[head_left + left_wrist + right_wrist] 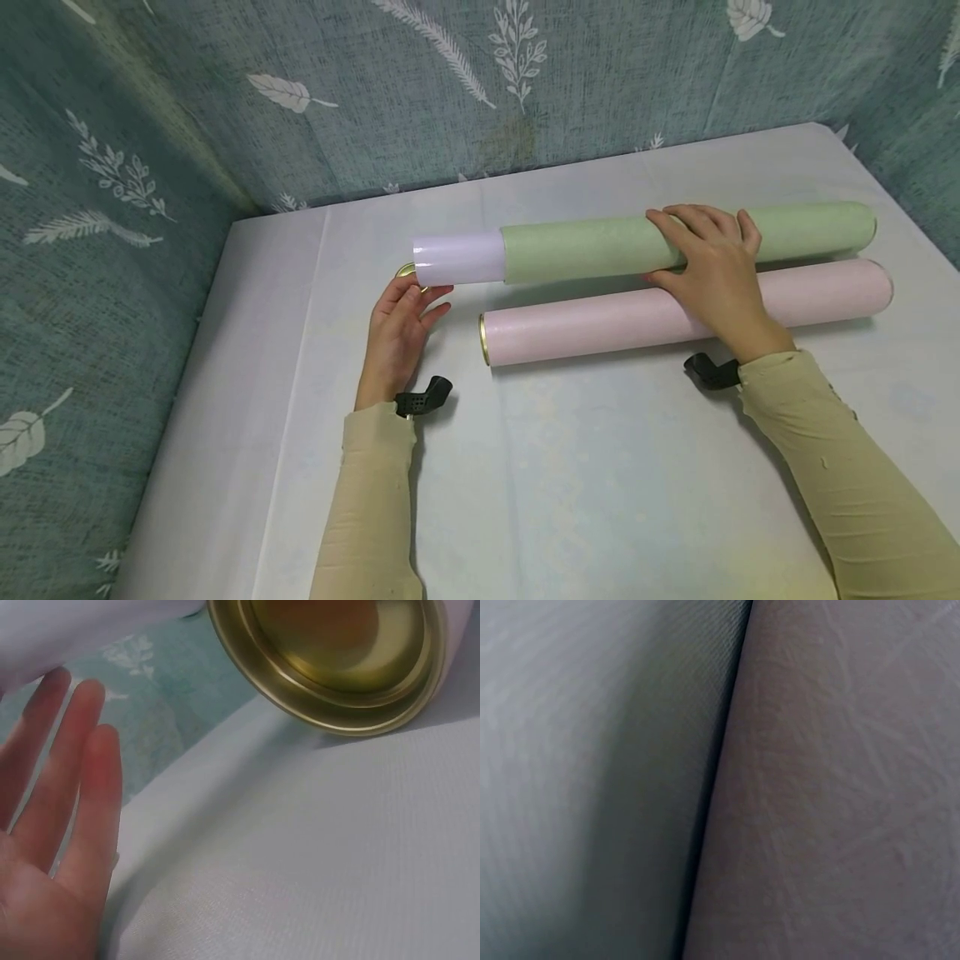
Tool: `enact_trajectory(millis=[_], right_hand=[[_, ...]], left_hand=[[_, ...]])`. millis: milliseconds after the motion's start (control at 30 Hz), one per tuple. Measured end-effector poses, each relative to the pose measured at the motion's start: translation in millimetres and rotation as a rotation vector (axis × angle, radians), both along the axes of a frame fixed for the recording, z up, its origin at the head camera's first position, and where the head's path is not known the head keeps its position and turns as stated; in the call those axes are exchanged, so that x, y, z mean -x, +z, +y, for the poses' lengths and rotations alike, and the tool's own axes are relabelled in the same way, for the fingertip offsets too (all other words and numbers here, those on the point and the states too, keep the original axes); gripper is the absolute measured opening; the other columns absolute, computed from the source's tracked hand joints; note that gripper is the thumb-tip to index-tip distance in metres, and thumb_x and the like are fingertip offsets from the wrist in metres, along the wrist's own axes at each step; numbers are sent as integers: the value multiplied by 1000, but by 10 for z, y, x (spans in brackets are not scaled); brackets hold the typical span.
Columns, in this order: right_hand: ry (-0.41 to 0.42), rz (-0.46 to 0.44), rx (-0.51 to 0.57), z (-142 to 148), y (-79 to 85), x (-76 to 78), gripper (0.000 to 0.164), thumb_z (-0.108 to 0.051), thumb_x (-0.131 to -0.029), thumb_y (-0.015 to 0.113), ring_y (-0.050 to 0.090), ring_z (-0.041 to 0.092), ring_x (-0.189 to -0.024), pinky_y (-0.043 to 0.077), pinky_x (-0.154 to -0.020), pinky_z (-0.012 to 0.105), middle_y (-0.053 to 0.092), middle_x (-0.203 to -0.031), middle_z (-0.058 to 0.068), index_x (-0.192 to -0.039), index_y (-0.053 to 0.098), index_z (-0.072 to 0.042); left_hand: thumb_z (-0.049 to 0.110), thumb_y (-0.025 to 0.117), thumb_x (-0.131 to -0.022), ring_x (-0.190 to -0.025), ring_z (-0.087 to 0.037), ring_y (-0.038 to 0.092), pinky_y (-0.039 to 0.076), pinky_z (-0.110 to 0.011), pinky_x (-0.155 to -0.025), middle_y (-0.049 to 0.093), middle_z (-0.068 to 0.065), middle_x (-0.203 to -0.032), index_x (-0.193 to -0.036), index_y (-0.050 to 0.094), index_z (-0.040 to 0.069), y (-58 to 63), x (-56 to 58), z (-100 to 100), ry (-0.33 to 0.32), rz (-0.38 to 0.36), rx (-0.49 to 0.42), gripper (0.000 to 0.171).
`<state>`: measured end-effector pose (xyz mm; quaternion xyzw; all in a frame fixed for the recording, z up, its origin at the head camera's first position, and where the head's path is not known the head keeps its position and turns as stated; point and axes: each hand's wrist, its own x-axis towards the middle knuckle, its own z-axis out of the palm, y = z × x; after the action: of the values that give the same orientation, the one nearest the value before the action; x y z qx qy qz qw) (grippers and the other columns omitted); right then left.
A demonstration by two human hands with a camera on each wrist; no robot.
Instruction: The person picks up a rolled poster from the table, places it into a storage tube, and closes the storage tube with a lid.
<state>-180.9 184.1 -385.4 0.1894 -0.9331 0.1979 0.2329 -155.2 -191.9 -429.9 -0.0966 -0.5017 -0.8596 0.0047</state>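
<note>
A long green tube (585,248) lies across the table, and a glossy pale-lavender inner cylinder (459,258) sticks out of its left end. My right hand (716,267) grips the green tube from above, fingers over the far side and thumb on the near side. At the lavender end my left hand (397,329) pinches a round gold lid (406,269), partly hidden behind fingers and cylinder. In the left wrist view several fingers (97,787) of that hand stand extended below the lavender cylinder (90,634). The right wrist view shows only a pinkish textured surface (832,787), very close.
A pink tube (585,327) lies in front of the green one, under my right wrist, its gold-rimmed end (352,727) facing left. White cloth covers the table (600,467). Leaf-patterned teal fabric (420,108) rises behind and at both sides.
</note>
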Motion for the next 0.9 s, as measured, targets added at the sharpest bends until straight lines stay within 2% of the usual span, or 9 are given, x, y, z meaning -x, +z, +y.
enact_trajectory(millis=[167, 433, 900], right_hand=[[1, 6, 4, 1, -1, -4, 71, -25, -63, 80, 35, 27, -119, 3, -102, 53, 48, -125, 4, -127, 50, -20], [7, 8, 1, 10, -2, -10, 72, -25, -63, 80, 35, 27, -119, 4, -101, 53, 48, -126, 5, -128, 49, -20], [20, 40, 7, 4, -16, 5, 73, -25, -62, 81, 35, 27, -118, 5, -101, 54, 49, -124, 6, -127, 50, -19]], left_hand=[[14, 49, -92, -114, -39, 43, 39, -45, -92, 42, -17, -125, -112, 52, 3, 8, -6, 14, -18, 12, 16, 23], [18, 49, -92, -113, -39, 44, 38, -47, -92, 43, -15, -122, -102, 53, 6, -2, -12, 26, -41, 13, 10, 16], [20, 53, -90, -115, -41, 42, 39, -45, -91, 43, -12, -122, -103, 55, 9, -8, -4, 40, -68, 14, 22, 17]])
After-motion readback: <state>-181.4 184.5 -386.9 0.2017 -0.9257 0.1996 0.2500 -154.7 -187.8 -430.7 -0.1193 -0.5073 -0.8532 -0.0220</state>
